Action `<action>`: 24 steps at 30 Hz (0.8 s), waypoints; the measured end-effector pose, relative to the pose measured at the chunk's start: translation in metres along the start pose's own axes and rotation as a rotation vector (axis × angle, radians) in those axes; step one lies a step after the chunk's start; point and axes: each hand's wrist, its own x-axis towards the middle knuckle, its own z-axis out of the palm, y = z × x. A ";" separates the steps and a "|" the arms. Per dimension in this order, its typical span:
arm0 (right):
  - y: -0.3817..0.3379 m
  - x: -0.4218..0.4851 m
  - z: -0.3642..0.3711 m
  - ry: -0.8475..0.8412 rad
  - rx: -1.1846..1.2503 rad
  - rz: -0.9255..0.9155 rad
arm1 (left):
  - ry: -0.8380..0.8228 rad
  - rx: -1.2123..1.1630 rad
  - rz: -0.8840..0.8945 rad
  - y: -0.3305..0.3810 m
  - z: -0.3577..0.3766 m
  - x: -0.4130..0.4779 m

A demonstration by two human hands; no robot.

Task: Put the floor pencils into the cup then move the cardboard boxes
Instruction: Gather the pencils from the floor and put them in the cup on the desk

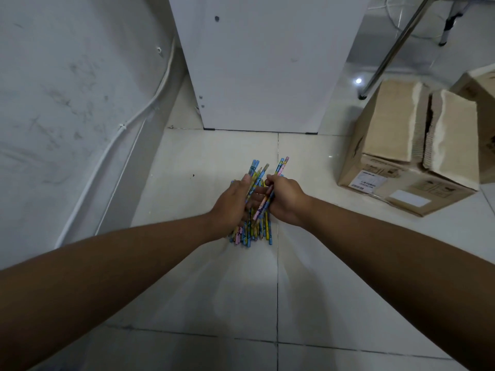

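Note:
A bundle of several colourful pencils (257, 178), blue, yellow and pink, lies between my two hands low over the white tiled floor. My left hand (231, 204) cups the bundle from the left, fingers curled around it. My right hand (285, 199) grips a few pencils from the right, one pink and blue pencil running under its fingers. Pencil ends stick out above and below both hands. A cardboard box (409, 153) with torn open flaps sits on the floor to the right. A second cardboard box (482, 103) shows at the right edge. No cup is in view.
A white cabinet (265, 62) stands straight ahead. On the left, a scuffed wall (67, 103) carries a white cable (128, 124). A slanted metal leg (391, 49) reaches the floor behind the boxes. Tiled floor (241, 290) spreads toward me.

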 end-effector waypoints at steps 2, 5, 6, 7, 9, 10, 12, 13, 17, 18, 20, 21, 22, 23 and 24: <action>-0.003 -0.005 0.000 -0.042 0.015 0.006 | -0.043 0.006 -0.011 0.004 0.005 -0.004; -0.005 -0.010 0.001 -0.074 0.063 0.021 | -0.081 0.085 0.018 0.010 0.009 -0.006; -0.004 -0.012 0.002 -0.082 0.067 0.017 | -0.090 0.116 0.045 0.010 0.009 -0.005; -0.003 -0.012 0.003 -0.088 0.047 0.007 | -0.093 0.136 0.077 0.011 0.010 -0.005; 0.000 -0.013 0.005 -0.081 -0.035 -0.049 | -0.088 0.151 0.126 0.011 0.010 -0.003; 0.001 -0.013 0.005 -0.069 -0.084 -0.083 | -0.085 0.178 0.128 0.012 0.011 -0.003; 0.000 -0.013 0.006 -0.044 -0.168 -0.127 | -0.090 0.269 0.114 0.018 0.012 -0.005; -0.001 -0.013 0.006 -0.036 -0.174 -0.133 | -0.090 0.307 0.120 0.021 0.013 -0.005; -0.011 -0.012 0.004 -0.009 -0.070 -0.146 | -0.095 0.354 0.222 0.023 0.017 -0.008; -0.014 -0.011 0.003 0.011 -0.055 -0.158 | -0.108 0.332 0.248 0.022 0.017 -0.010; -0.019 -0.008 0.000 0.051 -0.038 -0.174 | -0.116 0.300 0.306 0.021 0.014 -0.013; -0.022 -0.007 -0.001 0.066 -0.034 -0.179 | -0.106 0.276 0.332 0.023 0.012 -0.016; -0.024 -0.008 -0.002 0.073 -0.025 -0.186 | -0.075 0.237 0.354 0.025 0.011 -0.019; -0.026 -0.010 0.000 0.073 -0.012 -0.192 | -0.028 0.195 0.368 0.027 0.011 -0.021; -0.028 -0.012 0.002 0.067 0.001 -0.202 | 0.024 0.152 0.375 0.028 0.014 -0.024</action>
